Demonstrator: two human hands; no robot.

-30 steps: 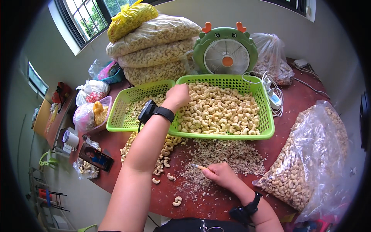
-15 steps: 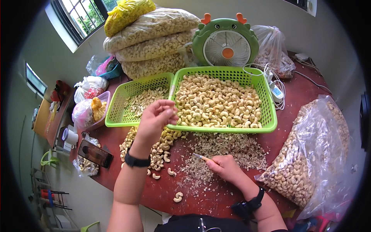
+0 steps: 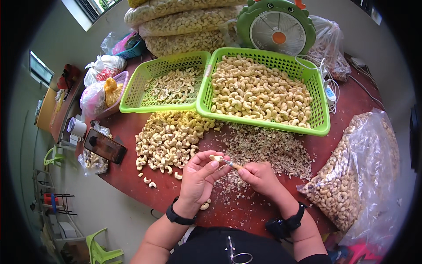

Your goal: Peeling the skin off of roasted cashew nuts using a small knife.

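Between the thumb and fingers of my left hand (image 3: 198,180) is a single cashew nut (image 3: 216,158). My right hand (image 3: 263,177) is closed around the light wooden handle of a small knife (image 3: 234,165), its blade tip touching or very close to the nut. Both hands are above the table's near middle, in front of a heap of peeled skin scraps (image 3: 268,149). To the left of them lies a loose pile of cashews (image 3: 165,138), with a few strays nearer me. One more nut lies partly hidden beside my left wrist.
Behind the heaps stand a full green basket (image 3: 263,124) and a yellow-green basket (image 3: 154,108) holding fewer pieces. A large clear bag of cashews (image 3: 334,189) leans at the right. A green fan (image 3: 241,28) and stacked bags (image 3: 189,22) are farther back. A phone (image 3: 104,146) sits left.
My left hand has come down from beside the baskets to meet the knife and now holds a cashew. My right hand has stayed near the scraps. The view has tilted downward.
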